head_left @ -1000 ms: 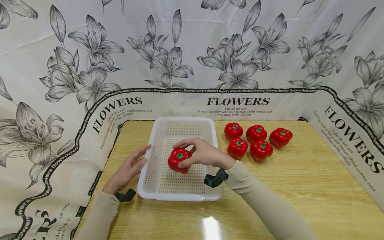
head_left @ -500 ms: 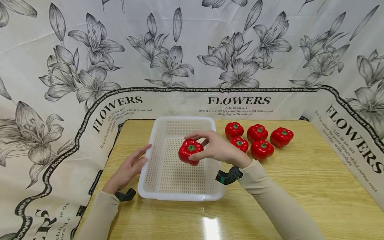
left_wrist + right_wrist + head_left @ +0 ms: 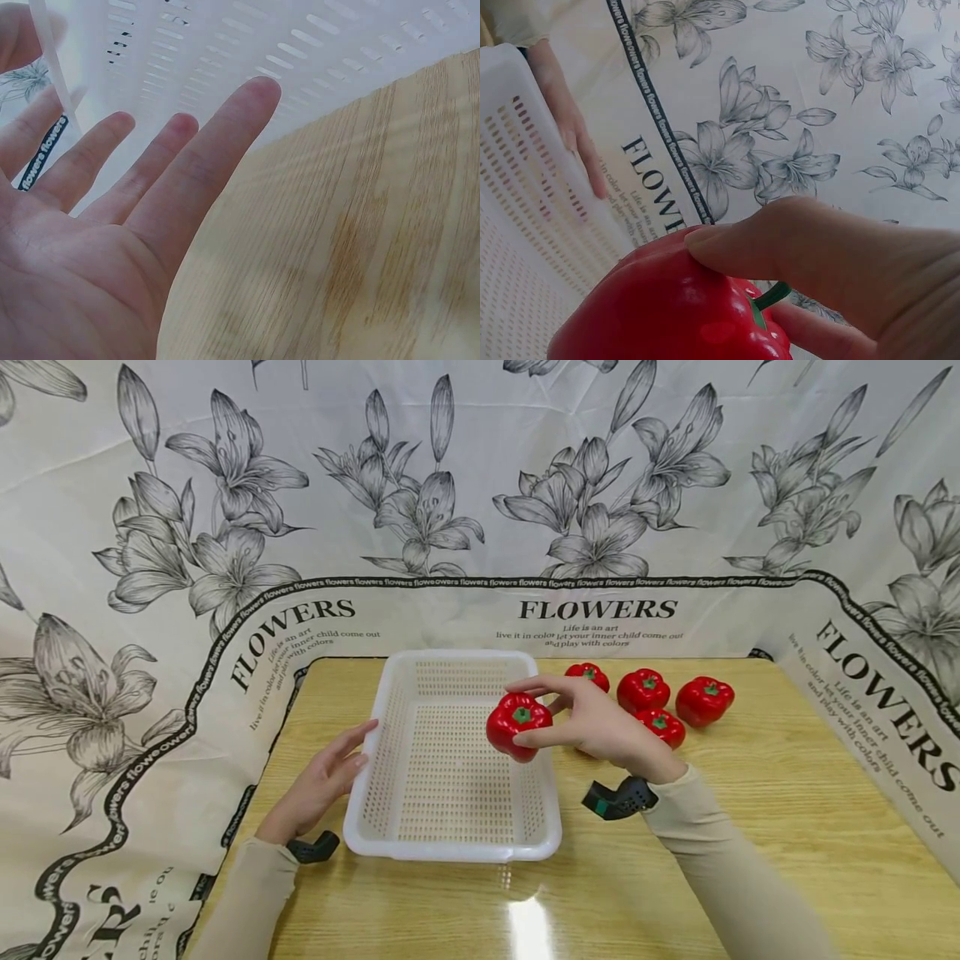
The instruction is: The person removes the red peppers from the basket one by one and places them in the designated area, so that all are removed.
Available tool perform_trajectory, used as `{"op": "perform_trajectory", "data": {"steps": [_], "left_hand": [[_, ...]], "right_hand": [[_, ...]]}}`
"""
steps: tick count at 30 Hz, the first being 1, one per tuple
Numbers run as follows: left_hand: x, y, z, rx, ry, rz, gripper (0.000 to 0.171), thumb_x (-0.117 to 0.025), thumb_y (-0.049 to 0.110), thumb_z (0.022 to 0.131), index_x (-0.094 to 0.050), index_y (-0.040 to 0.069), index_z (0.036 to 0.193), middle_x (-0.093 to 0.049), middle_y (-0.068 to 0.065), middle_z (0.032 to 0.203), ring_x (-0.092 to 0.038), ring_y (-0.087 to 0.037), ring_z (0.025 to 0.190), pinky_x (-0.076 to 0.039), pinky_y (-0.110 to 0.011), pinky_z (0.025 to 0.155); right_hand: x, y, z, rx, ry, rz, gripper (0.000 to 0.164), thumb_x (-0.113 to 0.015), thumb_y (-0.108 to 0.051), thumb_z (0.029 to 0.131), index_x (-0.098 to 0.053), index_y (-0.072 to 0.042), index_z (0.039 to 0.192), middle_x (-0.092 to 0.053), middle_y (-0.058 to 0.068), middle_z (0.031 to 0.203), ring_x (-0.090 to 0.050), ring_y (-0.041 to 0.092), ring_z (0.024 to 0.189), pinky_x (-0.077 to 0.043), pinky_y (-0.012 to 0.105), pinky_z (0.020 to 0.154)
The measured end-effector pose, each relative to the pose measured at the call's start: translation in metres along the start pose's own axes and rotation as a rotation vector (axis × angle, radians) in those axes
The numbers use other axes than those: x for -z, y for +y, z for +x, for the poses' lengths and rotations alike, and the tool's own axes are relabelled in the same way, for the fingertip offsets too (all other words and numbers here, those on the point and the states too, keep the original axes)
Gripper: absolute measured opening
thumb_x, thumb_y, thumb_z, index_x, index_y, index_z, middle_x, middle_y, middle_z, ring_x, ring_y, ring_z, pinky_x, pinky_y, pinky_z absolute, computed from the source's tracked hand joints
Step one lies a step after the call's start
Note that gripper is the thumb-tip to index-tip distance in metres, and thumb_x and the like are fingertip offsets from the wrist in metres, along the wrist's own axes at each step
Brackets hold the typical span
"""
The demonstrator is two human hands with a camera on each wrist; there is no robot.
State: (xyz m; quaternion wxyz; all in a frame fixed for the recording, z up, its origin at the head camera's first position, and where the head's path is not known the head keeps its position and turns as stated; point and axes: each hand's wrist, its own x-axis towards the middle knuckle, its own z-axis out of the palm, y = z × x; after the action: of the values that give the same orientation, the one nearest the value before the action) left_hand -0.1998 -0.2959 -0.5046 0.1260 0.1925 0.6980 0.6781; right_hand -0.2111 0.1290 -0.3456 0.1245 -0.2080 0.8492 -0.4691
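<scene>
My right hand (image 3: pixel 603 727) grips a red bell pepper (image 3: pixel 517 727) between thumb and fingers, held over the right side of a white perforated plastic basket (image 3: pixel 450 852). In the right wrist view, the thumb lies on the glossy pepper (image 3: pixel 667 300) beside its green stem. At the basket's left side, my left hand (image 3: pixel 322 789) touches the rim with thumb and forefinger. The left wrist view shows this hand (image 3: pixel 97 247) with straight fingers against the slotted outer wall (image 3: pixel 247 45). No pepper shows inside the basket.
Several more red bell peppers lie at the back right of the wooden table (image 3: pixel 750 843), among them a far right pepper (image 3: pixel 705 702); my right hand partly covers the nearer ones. A flower-printed cloth (image 3: pixel 465 543) hangs behind and beside the table.
My right hand has carried the bell pepper rightward and slightly back, from the basket's middle to over its right side. My left hand stays at the left rim.
</scene>
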Motion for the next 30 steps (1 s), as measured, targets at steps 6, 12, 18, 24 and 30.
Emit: {"op": "perform_trajectory", "data": {"steps": [6, 12, 18, 24, 30], "left_hand": [[0.0, 0.0, 0.001, -0.009, -0.01, -0.007, 0.058, -0.045, 0.015, 0.119, -0.026, 0.012, 0.175, -0.02, -0.023, 0.177, -0.057, -0.026, 0.141, -0.06, -0.043, 0.103], [0.0, 0.001, 0.001, -0.008, -0.011, -0.023, 0.059, -0.045, 0.015, 0.119, -0.026, 0.012, 0.175, -0.021, -0.023, 0.177, -0.059, -0.022, 0.139, -0.061, -0.044, 0.102], [-0.001, 0.001, 0.001, -0.005, -0.012, -0.021, 0.059, -0.045, 0.014, 0.119, -0.026, 0.012, 0.175, -0.021, -0.023, 0.177, -0.06, -0.021, 0.138, -0.061, -0.043, 0.102], [-0.002, 0.002, 0.0, -0.002, -0.005, -0.009, 0.059, -0.045, 0.015, 0.119, -0.026, 0.012, 0.175, -0.021, -0.023, 0.177, -0.059, -0.021, 0.139, -0.06, -0.043, 0.102], [-0.002, 0.003, -0.001, -0.005, -0.005, -0.012, 0.059, -0.045, 0.014, 0.119, -0.026, 0.011, 0.175, -0.022, -0.023, 0.177, -0.06, -0.019, 0.138, -0.06, -0.043, 0.102]], "right_hand": [[0.02, 0.004, -0.018, -0.055, 0.051, 0.01, 0.066, -0.093, -0.03, 0.091, -0.066, -0.02, 0.151, -0.068, 0.01, 0.137, -0.062, 0.034, 0.118, -0.064, 0.039, 0.085], [0.039, 0.012, -0.035, -0.072, 0.105, 0.001, 0.065, -0.092, -0.033, 0.092, -0.066, -0.022, 0.151, -0.066, 0.008, 0.142, -0.062, 0.034, 0.117, -0.062, 0.034, 0.08], [0.055, 0.026, -0.051, -0.095, 0.175, -0.003, 0.068, -0.089, -0.031, 0.095, -0.061, -0.019, 0.156, -0.062, 0.009, 0.149, -0.057, 0.032, 0.121, -0.06, 0.036, 0.088], [0.067, 0.04, -0.063, -0.133, 0.212, 0.031, 0.072, -0.086, -0.03, 0.099, -0.054, -0.016, 0.162, -0.059, 0.012, 0.151, -0.055, 0.033, 0.124, -0.063, 0.035, 0.086], [0.074, 0.05, -0.074, -0.166, 0.252, -0.012, 0.073, -0.085, -0.032, 0.099, -0.053, -0.016, 0.163, -0.055, 0.014, 0.153, -0.057, 0.034, 0.112, -0.063, 0.031, 0.081]]}}
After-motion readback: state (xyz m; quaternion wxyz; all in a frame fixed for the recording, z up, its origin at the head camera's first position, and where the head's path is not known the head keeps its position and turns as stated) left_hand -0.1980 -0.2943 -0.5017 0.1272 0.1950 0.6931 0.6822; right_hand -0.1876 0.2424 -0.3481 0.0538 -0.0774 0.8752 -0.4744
